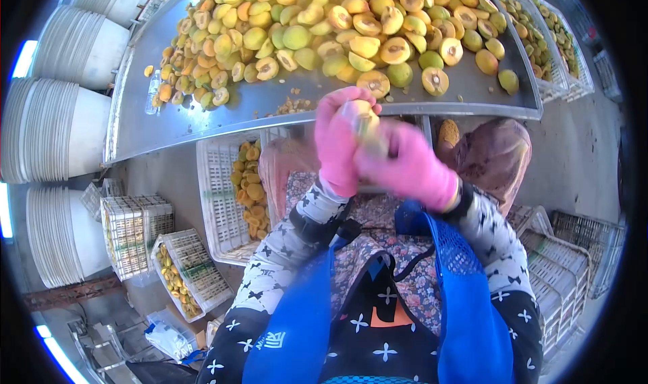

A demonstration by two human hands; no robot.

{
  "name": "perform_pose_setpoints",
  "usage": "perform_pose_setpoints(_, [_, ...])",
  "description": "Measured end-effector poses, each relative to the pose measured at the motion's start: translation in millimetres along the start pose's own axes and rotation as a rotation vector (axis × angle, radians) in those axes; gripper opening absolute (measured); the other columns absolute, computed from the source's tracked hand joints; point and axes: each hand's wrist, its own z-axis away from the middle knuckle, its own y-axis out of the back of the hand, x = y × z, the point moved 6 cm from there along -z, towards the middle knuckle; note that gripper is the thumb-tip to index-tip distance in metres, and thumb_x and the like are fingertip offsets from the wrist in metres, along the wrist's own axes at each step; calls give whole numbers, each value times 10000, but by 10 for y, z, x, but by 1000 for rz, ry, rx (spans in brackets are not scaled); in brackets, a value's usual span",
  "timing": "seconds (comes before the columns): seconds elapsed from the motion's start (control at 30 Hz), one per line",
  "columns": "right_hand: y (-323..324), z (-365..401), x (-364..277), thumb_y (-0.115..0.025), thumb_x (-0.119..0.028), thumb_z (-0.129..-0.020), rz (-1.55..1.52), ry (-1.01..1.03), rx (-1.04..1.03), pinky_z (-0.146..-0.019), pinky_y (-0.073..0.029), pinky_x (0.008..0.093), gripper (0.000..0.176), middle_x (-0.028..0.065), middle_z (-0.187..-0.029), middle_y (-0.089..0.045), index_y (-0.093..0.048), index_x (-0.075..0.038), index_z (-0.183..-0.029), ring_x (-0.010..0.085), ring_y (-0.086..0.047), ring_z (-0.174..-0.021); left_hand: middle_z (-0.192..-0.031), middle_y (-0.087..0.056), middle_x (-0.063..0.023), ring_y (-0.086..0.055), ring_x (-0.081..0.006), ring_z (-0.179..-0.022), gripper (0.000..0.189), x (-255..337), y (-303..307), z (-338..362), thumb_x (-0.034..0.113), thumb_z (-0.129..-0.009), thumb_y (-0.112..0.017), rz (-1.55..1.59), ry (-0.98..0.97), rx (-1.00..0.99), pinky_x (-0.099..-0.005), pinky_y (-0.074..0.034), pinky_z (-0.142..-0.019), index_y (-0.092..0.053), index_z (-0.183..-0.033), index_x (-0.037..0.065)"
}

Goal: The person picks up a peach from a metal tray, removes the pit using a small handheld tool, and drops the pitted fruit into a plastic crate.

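My left hand (335, 141), in a pink glove, is closed around a yellow-green stone fruit (366, 119), raised just off the front edge of the metal table (263, 121). My right hand (408, 164), also in a pink glove, is pressed up against that fruit with its fingers curled. Motion blurs it, and whatever lies in its grip cannot be made out. Beyond both hands, a large heap of halved fruit (297, 37) covers much of the table, many halves showing brown centres. Small loose brown bits (295, 106) lie near the front edge.
A clear plastic bottle (154, 92) lies at the table's left. Below the table stands a white crate (223, 201) with fruit halves. More crates (196, 269) sit lower left, others (557, 269) at right. Stacks of white tubs (67, 131) line the left side.
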Motion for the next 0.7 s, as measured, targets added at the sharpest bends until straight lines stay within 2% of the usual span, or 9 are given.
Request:
perform_pose_setpoints(0.03, [-138,71,-165,-737,-143,-849,176,411,-58,-619,-488,276,177,21,-750,-626,-635,-31,-941,102,-612,-700,-1120,-600,-116,-586,-208,-1021,279,7,44,-82,124,-958,-526,205,39,0,-367,-487,-937,-527,-1212,8])
perform_pose_setpoints(0.07, [-185,166,-197,-757,-132,-822,386,490,-22,-686,-523,352,248,106,-815,-655,-615,-25,-996,235,-661,-742,-1120,-601,-125,-594,-230,-1022,294,29,87,-134,131,-958,-524,407,83,-2,-395,-494,-945,-522,-1224,7])
perform_pose_setpoints(0.1, [-137,196,-112,-750,-132,-829,486,548,131,-694,-526,376,282,145,-860,-655,-596,-21,-1037,296,-661,-762,-1130,-596,-146,-597,-286,-1032,325,98,144,-159,143,-956,-511,380,57,19,-460,-503,-950,-510,-1252,8])
perform_pose_setpoints(0.13, [-79,208,-84,-744,-133,-835,583,603,287,-703,-530,400,317,184,-904,-654,-578,-16,-1079,357,-661,-782,-1135,-594,-148,-596,-288,-1038,329,153,152,-168,144,-957,-509,377,48,18,-459,-501,-953,-507,-1256,7])
perform_pose_setpoints(0.23, [32,176,-181,-711,-198,-859,796,647,410,-682,-532,432,360,137,-930,-621,-580,-103,-1180,360,-636,-763,-1156,-581,-157,-588,-294,-1062,330,240,94,-132,131,-960,-495,364,23,-13,-458,-497,-961,-502,-1264,2])
perform_pose_setpoints(0.33, [90,70,-8,-678,-187,-876,827,446,404,-664,-523,441,322,115,-961,-589,-580,-93,-1168,335,-633,-822,-1156,-578,-159,-588,-287,-1058,326,245,-19,-59,111,-962,-477,324,32,-13,-456,-498,-956,-500,-1265,-6])
perform_pose_setpoints(0.43, [12,128,-187,-713,-120,-858,889,569,380,-668,-515,472,324,232,-953,-628,-537,8,-1098,429,-639,-817,-1188,-587,-159,-589,-308,-1120,353,271,-11,-50,172,-965,-495,230,-8,-72,-483,-485,-1010,-503,-1279,9])
perform_pose_setpoints(0.63, [68,76,-30,-702,-125,-866,853,481,419,-655,-509,476,332,228,-944,-620,-529,7,-1118,438,-630,-795,-1194,-585,-156,-591,-295,-1113,355,289,-40,-22,186,-977,-490,190,-32,-78,-474,-489,-1007,-500,-1281,3])
perform_pose_setpoints(0.7, [53,82,-58,-700,-129,-869,874,478,406,-655,-507,478,330,229,-947,-619,-531,6,-1119,430,-633,-798,-1150,-577,-155,-581,-272,-1044,306,324,-77,-6,108,-973,-466,230,-48,-69,-432,-492,-944,-499,-1251,-14])
